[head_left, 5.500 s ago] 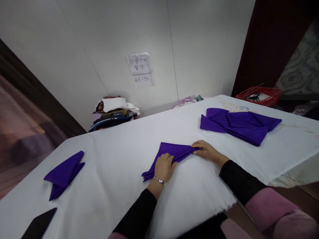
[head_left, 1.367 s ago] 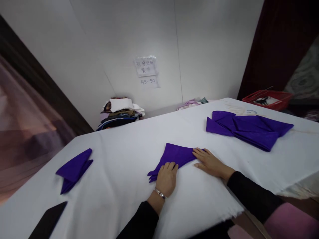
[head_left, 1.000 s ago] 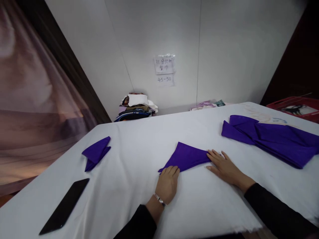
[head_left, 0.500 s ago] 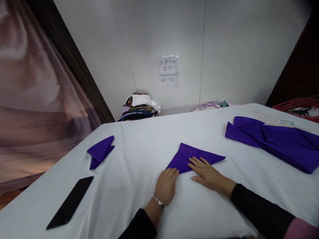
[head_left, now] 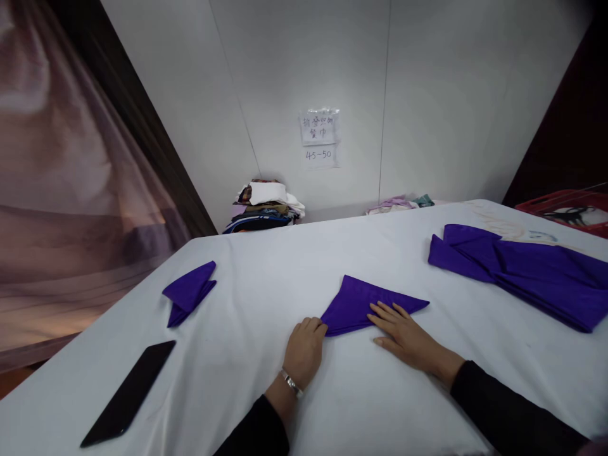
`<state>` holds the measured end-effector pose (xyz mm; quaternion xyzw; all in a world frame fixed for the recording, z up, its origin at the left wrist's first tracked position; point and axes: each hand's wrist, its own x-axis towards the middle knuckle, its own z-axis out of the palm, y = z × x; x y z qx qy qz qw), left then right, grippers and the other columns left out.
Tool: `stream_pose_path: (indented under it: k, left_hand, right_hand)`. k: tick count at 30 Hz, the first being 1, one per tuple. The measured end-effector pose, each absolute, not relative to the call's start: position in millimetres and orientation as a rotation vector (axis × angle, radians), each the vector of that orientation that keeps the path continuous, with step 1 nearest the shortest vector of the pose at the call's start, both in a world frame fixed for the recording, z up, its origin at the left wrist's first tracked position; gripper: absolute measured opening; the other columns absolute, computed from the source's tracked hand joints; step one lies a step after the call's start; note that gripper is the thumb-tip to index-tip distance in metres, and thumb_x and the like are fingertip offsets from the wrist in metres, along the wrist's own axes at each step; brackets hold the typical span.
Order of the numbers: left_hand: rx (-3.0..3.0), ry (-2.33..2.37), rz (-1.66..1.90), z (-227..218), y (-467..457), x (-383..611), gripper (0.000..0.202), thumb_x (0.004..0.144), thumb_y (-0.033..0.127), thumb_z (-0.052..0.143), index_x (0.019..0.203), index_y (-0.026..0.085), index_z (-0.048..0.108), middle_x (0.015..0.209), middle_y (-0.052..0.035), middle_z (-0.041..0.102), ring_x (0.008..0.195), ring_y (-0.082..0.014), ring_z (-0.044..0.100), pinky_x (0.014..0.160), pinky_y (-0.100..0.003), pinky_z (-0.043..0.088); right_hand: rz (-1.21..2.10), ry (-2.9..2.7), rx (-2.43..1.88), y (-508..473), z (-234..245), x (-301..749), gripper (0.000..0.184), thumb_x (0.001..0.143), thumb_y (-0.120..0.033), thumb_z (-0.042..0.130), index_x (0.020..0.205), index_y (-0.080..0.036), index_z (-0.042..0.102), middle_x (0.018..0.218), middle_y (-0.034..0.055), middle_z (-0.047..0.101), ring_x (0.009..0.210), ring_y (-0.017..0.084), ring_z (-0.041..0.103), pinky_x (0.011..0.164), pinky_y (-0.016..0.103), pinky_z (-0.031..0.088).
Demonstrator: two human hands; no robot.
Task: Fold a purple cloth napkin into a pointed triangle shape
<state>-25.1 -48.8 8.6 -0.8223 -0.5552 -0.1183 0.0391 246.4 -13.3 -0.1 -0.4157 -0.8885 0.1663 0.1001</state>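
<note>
A purple cloth napkin [head_left: 358, 301], folded into a pointed, roughly triangular shape, lies in front of me on the white-covered table. At its lower left corner is my left hand [head_left: 304, 349], with a bracelet on the wrist; its fingers are curled closed on that corner, and the fingertips are partly hidden. My right hand [head_left: 401, 332] rests open, palm down, its fingertips lying on the napkin's lower edge right of the middle.
To the left are a smaller folded purple napkin [head_left: 190, 291] and a flat black slab [head_left: 130, 392]. More purple cloth [head_left: 522, 269] lies at the right. Stacked fabrics [head_left: 263, 206] stand by the wall, and a red basket [head_left: 527, 204] sits beyond the table's right corner.
My left hand has slid left and slightly down, to the napkin's left corner. My right hand has moved a little right along the lower edge, still flat.
</note>
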Motion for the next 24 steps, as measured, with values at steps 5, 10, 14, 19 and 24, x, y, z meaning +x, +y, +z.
stream_pose_path:
  k: [5,10,14,19,24]
  left_hand:
    - [-2.549,-1.627,-0.417,9.4,-57.1,-22.6,0.032,0.079,0.0,0.041,0.096,0.019,0.061,0.091,-0.004,0.061,0.083,-0.0191,0.051,0.074,-0.034,0.042]
    - [-2.663,-1.521,-0.59,19.3,-77.3,-12.7,0.032,0.075,0.001,0.043,0.094,0.021,0.06,0.086,-0.0034,0.06,0.081,-0.0192,0.051,0.073,-0.035,0.04]
    - [-2.794,-1.507,-0.757,33.6,-92.9,0.5,0.037,0.069,0.0,0.046,0.095,0.022,0.059,0.09,-0.0037,0.061,0.085,-0.0197,0.051,0.077,-0.036,0.041]
    - [-2.956,-1.606,-1.022,49.3,-103.5,15.1,0.037,0.066,0.0,0.048,0.094,0.022,0.059,0.09,-0.003,0.062,0.086,-0.0191,0.054,0.079,-0.036,0.043]
    - [-3.187,-1.798,-1.396,56.8,-87.9,20.3,0.032,0.077,0.02,0.058,0.108,0.024,0.057,0.097,-0.0025,0.064,0.092,-0.0179,0.057,0.087,-0.034,0.044]
  right_hand:
    - [0.458,-2.629,-1.257,-14.9,1.7,240.5,0.056,0.089,-0.054,0.033,0.138,-0.026,0.035,0.147,0.0075,0.027,0.136,0.027,0.018,0.107,0.053,0.011]
    - [0.52,-2.635,-1.096,-34.5,8.6,214.8,0.058,0.084,-0.037,0.049,0.139,-0.026,0.033,0.142,0.0077,0.037,0.132,0.028,0.027,0.108,0.054,0.009]
    - [0.579,-2.574,-0.897,-60.1,16.1,194.6,0.059,0.081,-0.024,0.05,0.138,-0.025,0.034,0.134,0.0085,0.048,0.124,0.023,0.04,0.109,0.049,0.013]
    - [0.693,-2.298,-0.914,-80.7,16.3,192.9,0.036,0.082,-0.012,0.044,0.115,-0.021,0.055,0.106,0.0055,0.065,0.096,0.018,0.057,0.096,0.04,0.034]
    - [1.031,-1.988,-0.968,-92.4,9.6,206.5,0.018,0.086,-0.022,0.045,0.081,-0.019,0.062,0.067,-0.0014,0.06,0.06,0.012,0.05,0.058,0.023,0.039]
